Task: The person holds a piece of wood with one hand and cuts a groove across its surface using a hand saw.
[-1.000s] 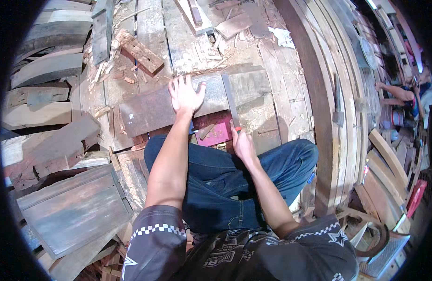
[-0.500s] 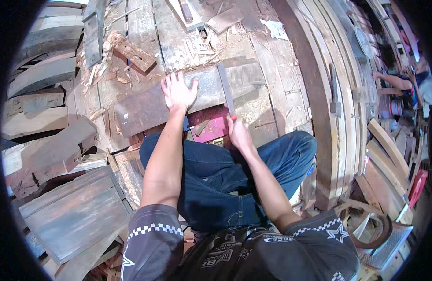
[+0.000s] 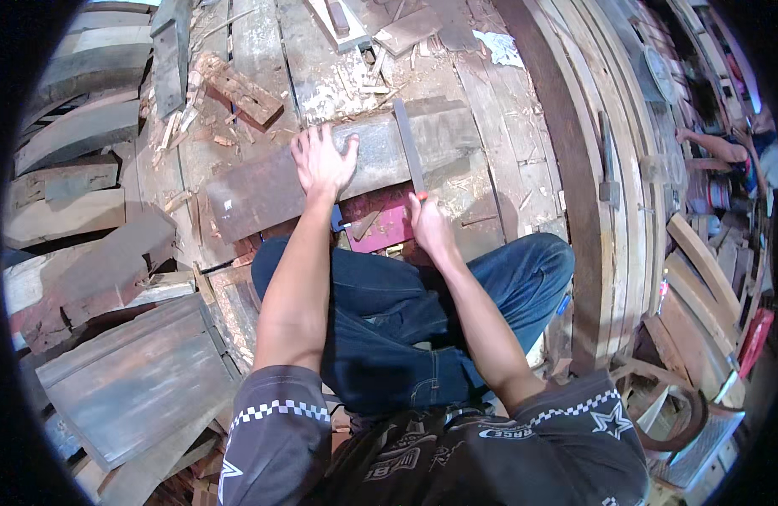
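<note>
Bracing with fingers spread, the left hand [image 3: 324, 164] covers part of a long, dark brown wooden plank [image 3: 254, 194], with blue-jeaned legs [image 3: 519, 274] at its near side; by the plank's right end, the right hand [image 3: 433, 229] curls around the red-orange handle [image 3: 421, 196] of a long, flat, grey metal tool [image 3: 407, 145]; too little palm pressure could let the plank skid, sending the tool toward the left thumb

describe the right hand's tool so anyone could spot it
Start at the blue jeans, then look just beyond them to the wide, dark board under the spread left hand. At that board's right end, the right hand grips the tool, which points away from the body. It is a straight, slim grey strip with red-orange at the grip, far narrower than the board.
</note>
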The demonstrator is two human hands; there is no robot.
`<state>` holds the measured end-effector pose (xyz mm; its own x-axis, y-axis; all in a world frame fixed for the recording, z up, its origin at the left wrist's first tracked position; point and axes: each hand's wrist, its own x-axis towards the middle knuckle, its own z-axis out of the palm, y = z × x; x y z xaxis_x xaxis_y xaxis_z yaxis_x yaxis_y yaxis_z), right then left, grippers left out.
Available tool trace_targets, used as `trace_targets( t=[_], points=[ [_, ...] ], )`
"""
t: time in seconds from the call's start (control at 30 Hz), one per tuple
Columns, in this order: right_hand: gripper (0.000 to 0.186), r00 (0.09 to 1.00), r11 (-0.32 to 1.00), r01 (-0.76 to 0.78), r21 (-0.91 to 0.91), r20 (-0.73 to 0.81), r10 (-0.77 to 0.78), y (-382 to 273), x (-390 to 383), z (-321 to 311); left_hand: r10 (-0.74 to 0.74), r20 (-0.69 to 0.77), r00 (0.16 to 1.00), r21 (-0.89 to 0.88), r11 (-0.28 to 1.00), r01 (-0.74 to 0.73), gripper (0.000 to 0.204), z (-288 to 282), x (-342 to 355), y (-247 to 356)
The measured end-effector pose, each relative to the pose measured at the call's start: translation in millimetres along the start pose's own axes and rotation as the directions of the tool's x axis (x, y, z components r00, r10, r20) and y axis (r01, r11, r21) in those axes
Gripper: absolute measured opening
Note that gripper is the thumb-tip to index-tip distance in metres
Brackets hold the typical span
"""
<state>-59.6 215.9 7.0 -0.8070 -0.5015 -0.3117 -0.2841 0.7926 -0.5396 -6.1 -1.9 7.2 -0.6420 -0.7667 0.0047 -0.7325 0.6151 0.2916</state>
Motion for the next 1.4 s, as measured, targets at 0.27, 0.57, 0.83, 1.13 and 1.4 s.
trace_targets(
  t=[0.27, 0.57, 0.83, 1.13, 1.4],
  points=[
    [0.048, 0.999, 0.992, -0.02, -0.127, 0.041, 0.025, 15.8, -36.3, 3.1, 0.011, -0.042, 0.999, 0.014, 1.0, -0.011, 0.063, 5.4, -2.2, -12.7],
    [0.051, 0.995, 0.994, 0.059, -0.09, -0.078, -0.066, 8.8, -14.9, 0.3, 0.003, 0.003, 1.0, -0.019, 1.0, -0.003, 0.064, 1.1, -1.6, -5.0],
    [0.044, 0.996, 0.995, 0.071, -0.072, -0.056, -0.075, -2.9, 11.8, 4.2, 0.011, -0.05, 0.999, -0.001, 1.0, -0.011, 0.068, 11.6, 1.2, -6.5],
    [0.049, 0.999, 0.997, 0.048, -0.063, -0.01, -0.049, 25.1, -43.1, 10.2, -0.005, -0.035, 0.999, 0.002, 1.0, 0.005, 0.066, 8.1, -0.6, -13.2],
    [0.047, 0.996, 0.996, 0.071, -0.06, -0.046, -0.073, 7.8, -13.3, 3.3, 0.006, -0.027, 1.0, -0.023, 1.0, -0.007, 0.065, 3.5, -2.6, -4.3]
  ],
)
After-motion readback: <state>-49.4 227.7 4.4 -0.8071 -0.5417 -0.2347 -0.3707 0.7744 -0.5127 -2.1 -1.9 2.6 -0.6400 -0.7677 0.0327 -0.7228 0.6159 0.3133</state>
